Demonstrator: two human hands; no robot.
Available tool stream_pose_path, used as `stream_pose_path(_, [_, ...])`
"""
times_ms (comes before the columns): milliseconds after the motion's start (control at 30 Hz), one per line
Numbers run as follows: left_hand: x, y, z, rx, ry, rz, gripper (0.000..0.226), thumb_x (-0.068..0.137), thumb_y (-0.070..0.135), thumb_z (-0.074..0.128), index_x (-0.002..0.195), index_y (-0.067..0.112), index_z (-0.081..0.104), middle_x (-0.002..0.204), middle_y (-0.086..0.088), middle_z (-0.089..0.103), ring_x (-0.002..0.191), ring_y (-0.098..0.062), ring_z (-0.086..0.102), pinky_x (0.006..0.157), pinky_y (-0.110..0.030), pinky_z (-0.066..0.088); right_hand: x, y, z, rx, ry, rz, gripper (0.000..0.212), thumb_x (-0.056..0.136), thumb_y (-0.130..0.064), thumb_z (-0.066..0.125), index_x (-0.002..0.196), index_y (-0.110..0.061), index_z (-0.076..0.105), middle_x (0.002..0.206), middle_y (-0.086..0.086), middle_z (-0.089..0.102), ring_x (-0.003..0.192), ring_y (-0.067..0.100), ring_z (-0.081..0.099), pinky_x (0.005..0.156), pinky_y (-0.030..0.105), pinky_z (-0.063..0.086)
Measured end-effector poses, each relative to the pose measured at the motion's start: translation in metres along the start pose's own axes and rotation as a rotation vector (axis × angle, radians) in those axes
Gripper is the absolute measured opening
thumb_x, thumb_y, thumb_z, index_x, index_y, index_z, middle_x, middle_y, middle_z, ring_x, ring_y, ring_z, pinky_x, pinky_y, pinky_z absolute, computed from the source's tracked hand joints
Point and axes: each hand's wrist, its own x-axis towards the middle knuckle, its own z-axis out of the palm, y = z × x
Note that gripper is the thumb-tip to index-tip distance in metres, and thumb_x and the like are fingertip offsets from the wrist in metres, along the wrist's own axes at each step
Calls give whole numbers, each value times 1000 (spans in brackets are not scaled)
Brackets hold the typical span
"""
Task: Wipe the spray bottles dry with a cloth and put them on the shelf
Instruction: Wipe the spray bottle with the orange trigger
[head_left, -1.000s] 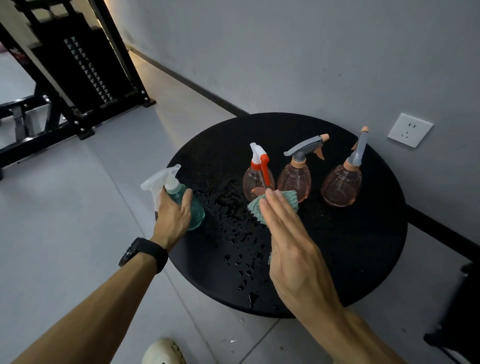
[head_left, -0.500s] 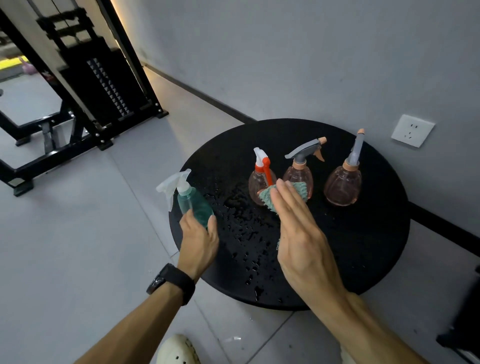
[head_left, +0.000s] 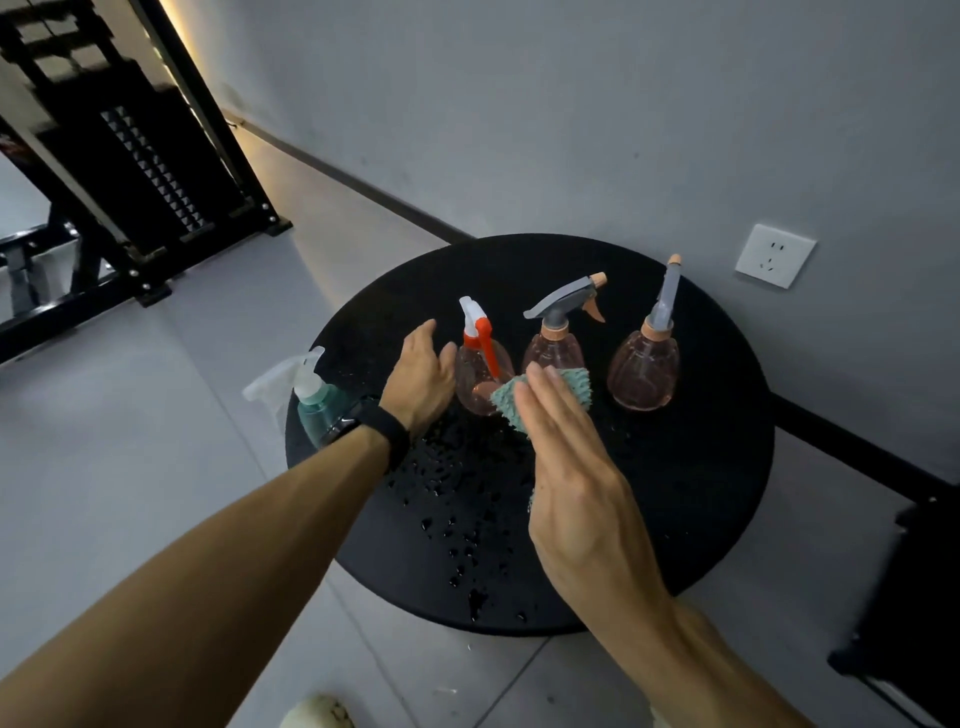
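Four spray bottles stand on a wet round black table (head_left: 701, 493). A teal bottle (head_left: 317, 405) with a clear trigger stands free at the left rim. Three pink bottles form a row: one with an orange-and-white trigger (head_left: 480, 374), one with a grey trigger (head_left: 553, 348), one with a grey head turned away (head_left: 644, 371). My left hand (head_left: 421, 374) is open with spread fingers just left of the orange-trigger bottle; I cannot tell if it touches. My right hand (head_left: 576, 483) holds a teal cloth (head_left: 511, 405) against its palm, fingers straight and thumb hidden, in front of the pink bottles.
Water drops cover the table's near left half. A black metal rack (head_left: 130, 171) stands on the floor at the far left. A wall socket (head_left: 775, 255) sits behind the table. A dark object (head_left: 904, 597) stands at the right, and a pale shoe (head_left: 317, 714) shows at the bottom edge.
My left hand set the teal bottle down at the table's left rim, let go, and moved right toward the orange-trigger bottle. My right hand kept the cloth in nearly the same place.
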Motion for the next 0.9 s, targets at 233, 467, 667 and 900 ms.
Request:
stream_pose_path(233, [30, -4, 14, 64, -100, -15, 63, 103, 41, 46, 154, 9, 29, 159, -14, 34, 143, -28, 37, 115, -39, 33, 5, 6, 1, -3, 24, 19, 60, 84, 14, 41, 142, 0, 39, 150, 11, 38, 143, 22, 29, 116, 27, 21])
stream_pose_path(467, [37, 1, 16, -65, -207, 38, 43, 105, 30, 46, 147, 19, 41, 140, -6, 54, 124, -23, 53, 95, -28, 39, 5, 8, 2, -15, 20, 27, 62, 82, 16, 41, 142, 1, 39, 150, 11, 38, 143, 22, 29, 116, 25, 19])
stream_pose_path(667, [42, 2, 11, -25, -218, 87, 28, 103, 30, 51, 126, 15, 59, 128, -7, 55, 111, -21, 58, 101, -40, 48, 5, 10, 2, -18, 2, 36, 67, 81, 23, 47, 143, 0, 37, 151, 11, 36, 144, 22, 27, 117, 22, 15])
stream_pose_path(900, [26, -2, 12, -84, -199, 91, 30, 102, 28, 53, 129, 13, 53, 118, 0, 60, 93, -5, 56, 69, -5, 42, 5, 8, 4, -7, 11, 12, 68, 77, 25, 46, 141, 2, 40, 150, 13, 38, 143, 23, 29, 117, 19, 15])
